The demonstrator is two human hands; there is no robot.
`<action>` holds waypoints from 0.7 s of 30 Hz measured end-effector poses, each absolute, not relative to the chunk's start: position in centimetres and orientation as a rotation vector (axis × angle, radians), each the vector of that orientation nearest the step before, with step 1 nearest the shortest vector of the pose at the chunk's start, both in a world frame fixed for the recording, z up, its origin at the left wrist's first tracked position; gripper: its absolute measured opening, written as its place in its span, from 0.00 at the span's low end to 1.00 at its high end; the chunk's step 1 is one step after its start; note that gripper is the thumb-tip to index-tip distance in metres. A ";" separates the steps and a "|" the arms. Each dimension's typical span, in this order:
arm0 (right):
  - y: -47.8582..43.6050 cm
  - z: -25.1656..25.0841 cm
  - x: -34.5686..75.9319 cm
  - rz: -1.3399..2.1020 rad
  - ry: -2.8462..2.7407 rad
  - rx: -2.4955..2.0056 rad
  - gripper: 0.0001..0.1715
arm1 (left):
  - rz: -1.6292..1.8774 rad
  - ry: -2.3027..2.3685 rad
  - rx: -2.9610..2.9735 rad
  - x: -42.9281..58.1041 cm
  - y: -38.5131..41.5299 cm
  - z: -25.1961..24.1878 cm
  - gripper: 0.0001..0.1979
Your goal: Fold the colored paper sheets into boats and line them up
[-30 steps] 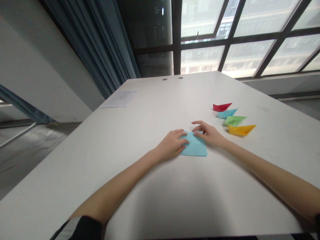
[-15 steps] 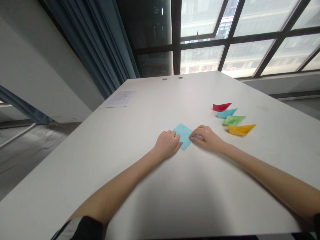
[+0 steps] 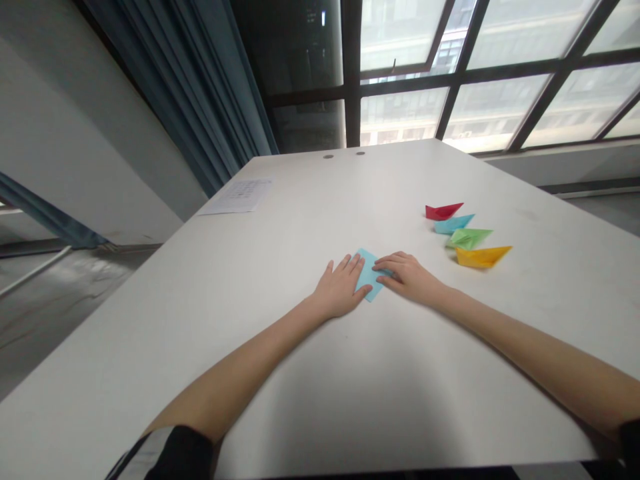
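A small light-blue sheet of folded paper [image 3: 368, 275] lies on the white table between my two hands, one corner pointing toward me. My left hand [image 3: 341, 287] rests flat with fingers spread, its fingertips and thumb over the paper's left side. From the right, my right hand [image 3: 406, 277] reaches onto the paper's right side. Its fingers are curved and stand apart from the thumb, with the tips on the paper. Both palms hide part of the edges.
To the right stand several folded paper boats: a red one [image 3: 444, 212], a blue one [image 3: 453, 224], a green one [image 3: 469, 238] and a yellow one [image 3: 483, 257]. A printed sheet [image 3: 237, 197] lies at the far left of the white table [image 3: 300, 360]. Windows and a curtain [image 3: 200, 87] are beyond.
My left hand has opened from curled fingers to a flat spread on the paper. My right fingers have shifted slightly left over the paper and loosened from a pinch.
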State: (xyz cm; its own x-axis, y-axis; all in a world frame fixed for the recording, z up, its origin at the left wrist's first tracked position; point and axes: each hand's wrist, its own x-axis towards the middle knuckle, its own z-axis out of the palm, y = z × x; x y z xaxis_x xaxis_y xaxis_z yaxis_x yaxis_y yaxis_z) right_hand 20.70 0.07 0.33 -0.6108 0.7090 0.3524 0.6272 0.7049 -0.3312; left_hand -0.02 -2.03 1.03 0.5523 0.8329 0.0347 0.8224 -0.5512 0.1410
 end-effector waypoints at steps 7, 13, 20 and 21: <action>0.7 -0.1 21.4 0.153 -2.462 -1.118 0.15 | 0.117 1.555 2.581 -0.2 -1.9 0.7 0.34; 1.2 -0.5 22.5 0.148 -2.394 -1.169 0.14 | 0.123 1.622 2.578 -1.5 -0.7 0.4 0.26; 1.2 -1.2 23.0 0.105 -2.312 -1.244 0.17 | 0.339 1.672 2.582 -3.3 0.5 0.2 0.22; 1.2 -1.3 23.0 0.101 -2.303 -1.254 0.17 | 0.385 1.645 2.610 -3.3 0.5 0.2 0.21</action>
